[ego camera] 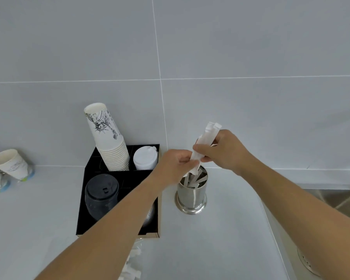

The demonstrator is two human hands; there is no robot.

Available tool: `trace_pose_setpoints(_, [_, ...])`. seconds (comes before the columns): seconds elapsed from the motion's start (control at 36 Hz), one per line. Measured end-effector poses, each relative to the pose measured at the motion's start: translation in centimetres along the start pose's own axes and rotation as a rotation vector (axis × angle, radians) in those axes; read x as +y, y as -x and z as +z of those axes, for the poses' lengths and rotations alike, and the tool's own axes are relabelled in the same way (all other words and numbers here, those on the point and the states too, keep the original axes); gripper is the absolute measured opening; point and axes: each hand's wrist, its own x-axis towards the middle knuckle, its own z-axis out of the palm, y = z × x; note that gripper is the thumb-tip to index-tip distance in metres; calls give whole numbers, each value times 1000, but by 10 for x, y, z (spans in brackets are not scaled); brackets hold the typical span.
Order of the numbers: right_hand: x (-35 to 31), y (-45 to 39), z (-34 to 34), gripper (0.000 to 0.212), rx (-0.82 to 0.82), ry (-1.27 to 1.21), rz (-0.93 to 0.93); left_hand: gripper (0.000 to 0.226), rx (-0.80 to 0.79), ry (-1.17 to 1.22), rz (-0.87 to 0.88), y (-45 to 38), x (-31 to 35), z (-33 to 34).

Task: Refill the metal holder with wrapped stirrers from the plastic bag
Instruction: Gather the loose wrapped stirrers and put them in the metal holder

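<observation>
Two bare forearms, no sleeves, unadorned.

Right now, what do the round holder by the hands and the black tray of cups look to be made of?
The holder looks like polished metal, probably steel: it mirrors its surroundings. The black tray looks matte, perhaps plastic or coated board; a brown edge at its base hints at cardboard.

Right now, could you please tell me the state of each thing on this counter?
Metal holder: upright, partly filled.
Stirrer bundle: tilted above the holder, gripped by both hands.
Left hand: closed on the bundle's lower end.
Right hand: closed around its middle.
Paper cup stack: upside down, leaning in the black organizer.
Plastic bag: lying on the counter, holding stirrers.
</observation>
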Motion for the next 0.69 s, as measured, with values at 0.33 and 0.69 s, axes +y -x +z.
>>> trace_pose_setpoints(0.33, [36, -23, 25, 22, -28, 119, 111, 13, -56, -239, -65, -20, -33, -7])
trace_pose_setpoints(0.69, [68, -39, 59, 15, -63, 148, 144, 27, 111, -444, -246, -20, -64, -11])
